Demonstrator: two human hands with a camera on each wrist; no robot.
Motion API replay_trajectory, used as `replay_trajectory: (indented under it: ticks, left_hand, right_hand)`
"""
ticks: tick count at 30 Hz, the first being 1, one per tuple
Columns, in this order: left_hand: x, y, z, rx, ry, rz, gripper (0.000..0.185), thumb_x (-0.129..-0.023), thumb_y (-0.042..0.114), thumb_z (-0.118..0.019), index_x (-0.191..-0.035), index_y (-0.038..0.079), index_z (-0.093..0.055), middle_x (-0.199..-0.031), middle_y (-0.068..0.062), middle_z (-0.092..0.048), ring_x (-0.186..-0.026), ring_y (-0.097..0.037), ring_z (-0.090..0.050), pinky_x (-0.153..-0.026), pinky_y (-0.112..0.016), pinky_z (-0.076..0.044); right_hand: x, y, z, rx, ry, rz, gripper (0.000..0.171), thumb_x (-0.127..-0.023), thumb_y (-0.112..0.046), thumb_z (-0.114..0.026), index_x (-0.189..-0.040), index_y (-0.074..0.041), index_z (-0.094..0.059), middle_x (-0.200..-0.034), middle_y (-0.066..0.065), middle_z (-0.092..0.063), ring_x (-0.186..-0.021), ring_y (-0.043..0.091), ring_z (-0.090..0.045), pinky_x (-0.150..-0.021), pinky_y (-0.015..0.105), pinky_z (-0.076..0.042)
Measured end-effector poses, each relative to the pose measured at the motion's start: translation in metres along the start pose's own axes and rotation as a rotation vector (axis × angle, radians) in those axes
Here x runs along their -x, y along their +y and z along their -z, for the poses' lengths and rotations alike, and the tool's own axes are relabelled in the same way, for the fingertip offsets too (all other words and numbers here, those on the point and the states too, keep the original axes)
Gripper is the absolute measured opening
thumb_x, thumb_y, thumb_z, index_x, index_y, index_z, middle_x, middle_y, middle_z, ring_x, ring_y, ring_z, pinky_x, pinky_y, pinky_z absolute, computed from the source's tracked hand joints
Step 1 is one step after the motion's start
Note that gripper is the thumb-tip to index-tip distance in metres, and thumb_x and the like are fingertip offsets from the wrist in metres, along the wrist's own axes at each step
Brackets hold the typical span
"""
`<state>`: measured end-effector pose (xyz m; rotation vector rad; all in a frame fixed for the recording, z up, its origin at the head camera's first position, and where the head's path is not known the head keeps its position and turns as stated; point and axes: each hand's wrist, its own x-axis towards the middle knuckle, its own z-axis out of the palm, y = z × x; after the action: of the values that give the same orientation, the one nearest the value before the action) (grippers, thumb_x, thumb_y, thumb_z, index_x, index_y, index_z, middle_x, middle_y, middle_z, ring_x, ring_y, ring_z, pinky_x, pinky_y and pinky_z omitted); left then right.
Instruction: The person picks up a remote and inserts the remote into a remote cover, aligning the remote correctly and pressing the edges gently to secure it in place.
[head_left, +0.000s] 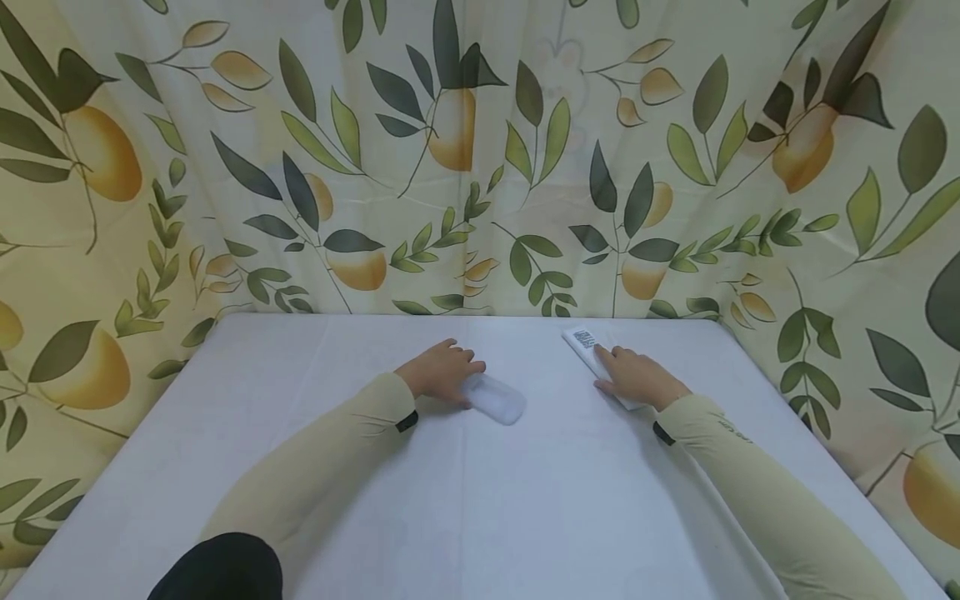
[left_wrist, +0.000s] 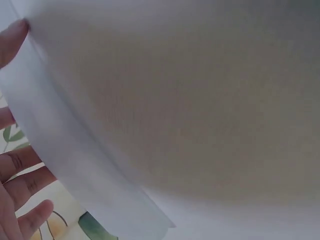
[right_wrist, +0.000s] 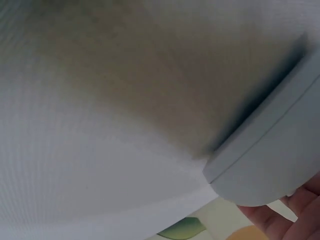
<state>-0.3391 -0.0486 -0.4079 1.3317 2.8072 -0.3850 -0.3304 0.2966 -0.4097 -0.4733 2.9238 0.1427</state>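
Note:
On the far half of the white table, my left hand (head_left: 442,372) grips a translucent, round-ended plastic piece (head_left: 497,400) by its far left end. In the left wrist view this pale plastic piece (left_wrist: 95,160) runs diagonally, with the thumb (left_wrist: 14,41) at its near edge and the other fingers beyond it. My right hand (head_left: 637,377) holds a long white case (head_left: 581,340) with dark print at its far end. The right wrist view shows the case (right_wrist: 270,155) with a rounded end and a thin seam along its side; fingers (right_wrist: 280,220) curl at its far side.
A white-covered table (head_left: 465,517) lies under both arms. Behind it and at both sides hangs a curtain (head_left: 525,183) printed with leaves and yellow fruit. A dark rounded shape (head_left: 221,571) shows at the lower left, over the left sleeve.

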Motion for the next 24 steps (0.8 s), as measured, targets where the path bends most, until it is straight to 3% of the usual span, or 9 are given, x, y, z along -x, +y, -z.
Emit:
replay_trajectory:
  ticks: [4, 8, 17, 24]
  left_hand:
    - [0.006, -0.002, -0.002, 0.035, 0.018, -0.005, 0.057, -0.078, 0.048, -0.068, -0.126, 0.023, -0.050, -0.116, -0.004, -0.059, -0.105, -0.020, -0.060, -0.103, -0.040, -0.038]
    - [0.011, -0.002, -0.002, 0.029, 0.038, -0.018, 0.056, -0.079, 0.047, -0.067, -0.126, 0.022, -0.050, -0.113, -0.004, -0.060, -0.100, -0.021, -0.061, -0.098, -0.039, -0.040]
    - [0.019, 0.005, -0.004, 0.013, 0.041, 0.024, 0.057, -0.083, 0.049, -0.063, -0.131, 0.021, -0.048, -0.121, -0.007, -0.058, -0.106, -0.023, -0.059, -0.102, -0.042, -0.039]
    - [0.026, 0.011, -0.003, -0.016, 0.057, 0.061, 0.056, -0.083, 0.051, -0.062, -0.127, 0.019, -0.048, -0.116, -0.007, -0.059, -0.101, -0.024, -0.059, -0.096, -0.041, -0.040]
  right_hand:
    - [-0.001, 0.001, -0.001, -0.024, -0.013, -0.013, 0.067, -0.093, -0.034, -0.055, -0.144, 0.002, -0.030, -0.127, 0.035, -0.047, -0.115, 0.047, -0.050, -0.095, 0.057, -0.042]
    - [-0.001, 0.003, -0.003, -0.001, 0.055, 0.005, 0.062, -0.091, -0.027, -0.058, -0.141, 0.001, -0.035, -0.122, 0.033, -0.050, -0.110, 0.046, -0.053, -0.091, 0.058, -0.043]
    - [0.006, 0.016, -0.008, 0.297, 0.414, 0.156, 0.056, -0.081, -0.017, -0.068, -0.131, -0.001, -0.048, -0.117, 0.024, -0.055, -0.104, 0.040, -0.053, -0.080, 0.053, -0.046]
    - [0.014, 0.017, 0.000, 0.364, 0.607, 0.248, 0.061, -0.077, -0.013, -0.073, -0.131, -0.003, -0.048, -0.120, 0.023, -0.054, -0.103, 0.040, -0.053, -0.082, 0.052, -0.046]
